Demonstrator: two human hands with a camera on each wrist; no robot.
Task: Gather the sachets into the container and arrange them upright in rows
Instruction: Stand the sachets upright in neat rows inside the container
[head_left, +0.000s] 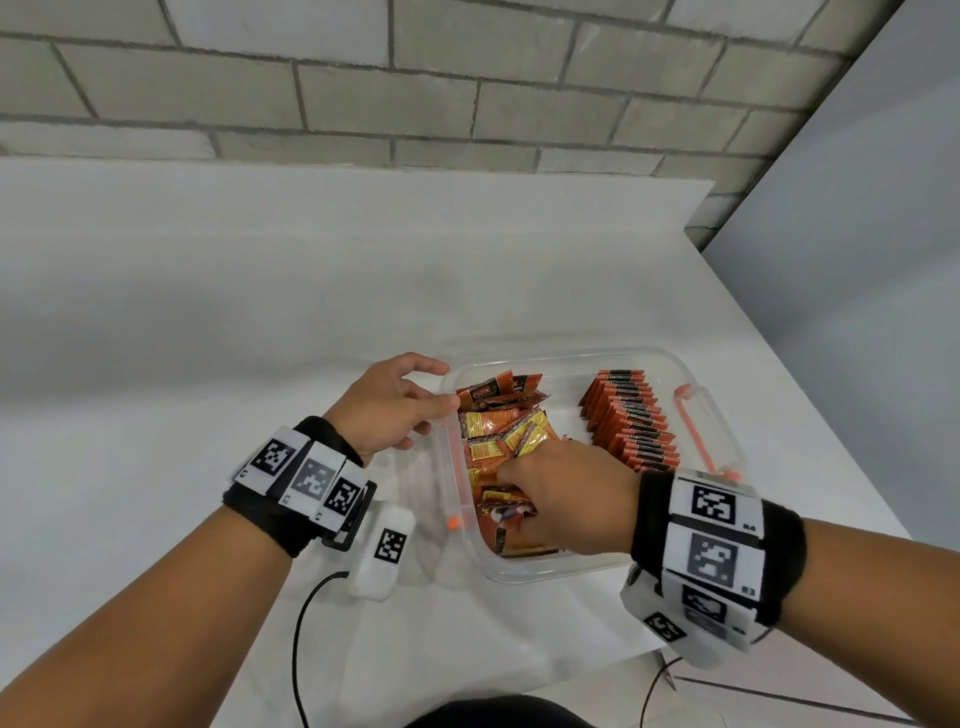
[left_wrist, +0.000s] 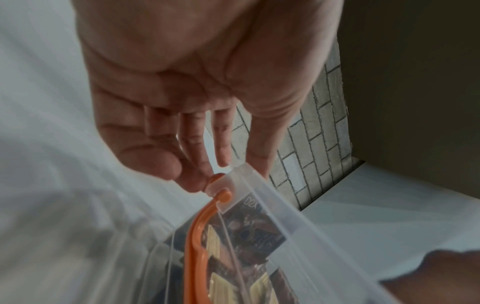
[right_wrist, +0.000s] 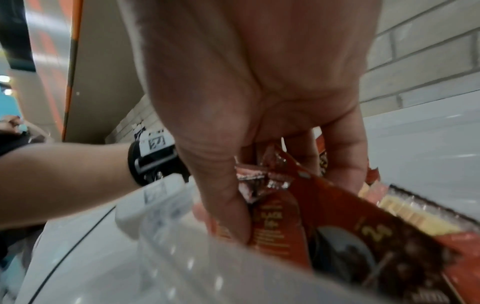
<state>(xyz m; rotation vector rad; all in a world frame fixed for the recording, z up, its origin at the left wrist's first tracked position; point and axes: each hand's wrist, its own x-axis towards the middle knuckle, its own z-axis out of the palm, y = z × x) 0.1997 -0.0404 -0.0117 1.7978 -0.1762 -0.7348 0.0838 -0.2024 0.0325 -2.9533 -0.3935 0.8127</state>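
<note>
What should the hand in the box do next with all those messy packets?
Probably the right hand should lift the few loose sachets it is pinching and stand them beside the upright row. That row stands only at the container's right side, the rest lie jumbled on the left, and the left hand already steadies the rim.

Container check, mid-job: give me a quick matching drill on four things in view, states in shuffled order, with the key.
Things:
1. left hand
2. right hand
3. upright row of sachets
4. loose sachets

States:
A. standing on edge along the right side of the container
B. lying jumbled in the left part of the container
C. reaching into the jumble, fingers gathering sachets
D. at the container's far left corner, fingertips touching the rim

Pairs: 1-D, 2-C, 3-A, 4-B
</note>
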